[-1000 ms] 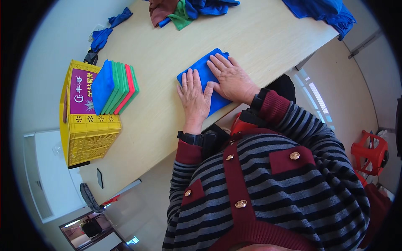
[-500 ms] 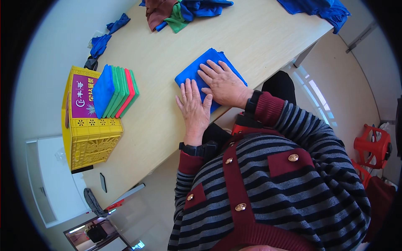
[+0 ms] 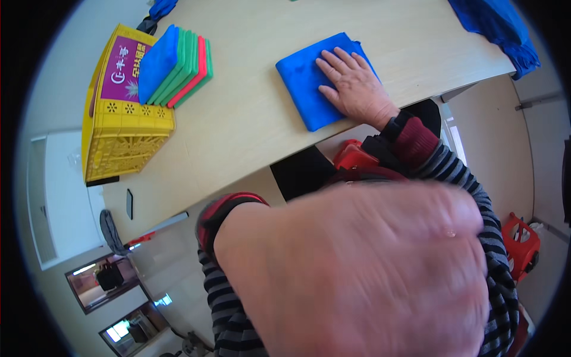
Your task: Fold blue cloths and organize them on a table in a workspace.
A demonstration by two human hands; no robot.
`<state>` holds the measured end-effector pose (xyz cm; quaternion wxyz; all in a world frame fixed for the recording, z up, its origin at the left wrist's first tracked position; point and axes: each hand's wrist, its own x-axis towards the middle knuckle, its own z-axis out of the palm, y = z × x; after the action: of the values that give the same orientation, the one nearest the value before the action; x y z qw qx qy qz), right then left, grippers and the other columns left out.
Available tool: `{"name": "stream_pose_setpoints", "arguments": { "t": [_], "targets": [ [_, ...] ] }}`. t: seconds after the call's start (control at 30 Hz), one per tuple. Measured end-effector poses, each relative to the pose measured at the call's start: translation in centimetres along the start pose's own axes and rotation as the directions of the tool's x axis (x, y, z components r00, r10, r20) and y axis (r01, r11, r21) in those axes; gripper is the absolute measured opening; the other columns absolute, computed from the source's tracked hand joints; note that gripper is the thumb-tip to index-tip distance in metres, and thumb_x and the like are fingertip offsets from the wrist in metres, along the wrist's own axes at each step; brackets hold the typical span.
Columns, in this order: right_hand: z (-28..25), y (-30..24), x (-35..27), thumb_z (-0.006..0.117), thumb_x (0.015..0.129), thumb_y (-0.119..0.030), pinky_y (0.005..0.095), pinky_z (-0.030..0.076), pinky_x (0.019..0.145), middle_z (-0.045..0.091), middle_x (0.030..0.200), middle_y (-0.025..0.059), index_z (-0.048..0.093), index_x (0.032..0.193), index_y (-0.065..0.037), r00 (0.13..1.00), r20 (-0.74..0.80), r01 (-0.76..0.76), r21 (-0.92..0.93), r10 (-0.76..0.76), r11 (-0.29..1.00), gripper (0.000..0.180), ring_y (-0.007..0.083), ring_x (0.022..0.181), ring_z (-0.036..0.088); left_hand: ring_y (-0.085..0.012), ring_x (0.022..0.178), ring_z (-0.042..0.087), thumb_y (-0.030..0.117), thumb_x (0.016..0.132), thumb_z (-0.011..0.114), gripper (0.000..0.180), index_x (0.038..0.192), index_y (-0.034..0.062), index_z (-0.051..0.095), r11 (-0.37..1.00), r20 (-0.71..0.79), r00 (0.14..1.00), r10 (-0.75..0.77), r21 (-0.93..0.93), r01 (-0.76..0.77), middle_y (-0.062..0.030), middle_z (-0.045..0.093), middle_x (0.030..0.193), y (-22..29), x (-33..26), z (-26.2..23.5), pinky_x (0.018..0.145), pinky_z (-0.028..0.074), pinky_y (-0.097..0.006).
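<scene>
A folded blue cloth [image 3: 303, 83] lies on the pale wooden table [image 3: 250, 131] near its front edge. My right hand [image 3: 354, 86] rests flat on the cloth's right half, fingers spread, gripping nothing. My left hand [image 3: 357, 268] is raised very close to the camera. It fills the lower middle of the view as a blurred back of a hand, with its fingers hidden, and nothing shows in it. My striped sleeves with dark red cuffs run down from both hands.
A stack of folded blue, green and red cloths [image 3: 175, 65] leans on a yellow plastic crate [image 3: 122, 137] at the table's left. Loose blue fabric [image 3: 499, 30] lies at the far right corner. A small dark flat object [image 3: 129, 203] lies near the table's edge. A red stool [image 3: 522, 244] stands on the floor to the right.
My left hand has lifted off the blue cloth and come up close to the camera. My right hand stays flat on the cloth. The view has shifted nearer to the table.
</scene>
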<state>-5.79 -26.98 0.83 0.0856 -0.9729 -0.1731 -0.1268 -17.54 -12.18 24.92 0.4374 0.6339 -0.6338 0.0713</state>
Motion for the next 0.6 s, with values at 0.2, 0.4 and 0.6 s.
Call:
{"name": "stream_pose_setpoints", "arguments": {
  "t": [0.2, 0.4, 0.6],
  "targets": [
    [0.7, -1.2, 0.4, 0.043, 0.105, -0.049, 0.0459, 0.016, 0.126, 0.037, 0.162, 0.0103, 0.043, 0.155, -0.012, 1.000, 0.009, 0.006, 0.008, -0.006, 1.000, 0.062, 0.0298, 0.153, 0.028, -0.0181, 0.083, 0.069, 0.023, 0.088, 0.072, 0.013, 0.090, 0.0110, 0.073, 0.999, 0.066, 0.998, 0.004, 0.053, -0.007, -0.0025, 0.071, 0.092, 1.6, -0.8, -1.7, 0.076, 0.059, -0.036],
    [0.3, -0.5, 0.0, 0.042, 0.106, -0.049, 0.0462, 0.016, 0.126, 0.038, 0.162, 0.0110, 0.042, 0.155, -0.012, 1.000, 0.009, 0.005, 0.013, -0.005, 1.000, 0.062, 0.0309, 0.152, 0.029, -0.0197, 0.077, 0.069, 0.029, 0.090, 0.072, 0.017, 0.096, 0.0128, 0.072, 0.998, -0.017, 0.999, -0.037, 0.041, 0.038, -0.0024, 0.071, 0.089, 1.8, -0.5, -1.7, 0.074, 0.060, -0.036],
    [0.6, -0.5, 0.0, 0.042, 0.105, -0.049, 0.0469, 0.017, 0.126, 0.038, 0.161, 0.0120, 0.043, 0.154, -0.010, 1.000, 0.014, 0.016, 0.037, -0.016, 0.999, 0.062, 0.0317, 0.152, 0.029, -0.0213, 0.071, 0.069, 0.034, 0.092, 0.072, 0.022, 0.102, 0.0146, 0.071, 0.998, -0.070, 0.995, -0.068, 0.007, 0.068, -0.0024, 0.071, 0.087, 1.7, -0.9, -2.0, 0.072, 0.062, -0.036]
  ]
}}
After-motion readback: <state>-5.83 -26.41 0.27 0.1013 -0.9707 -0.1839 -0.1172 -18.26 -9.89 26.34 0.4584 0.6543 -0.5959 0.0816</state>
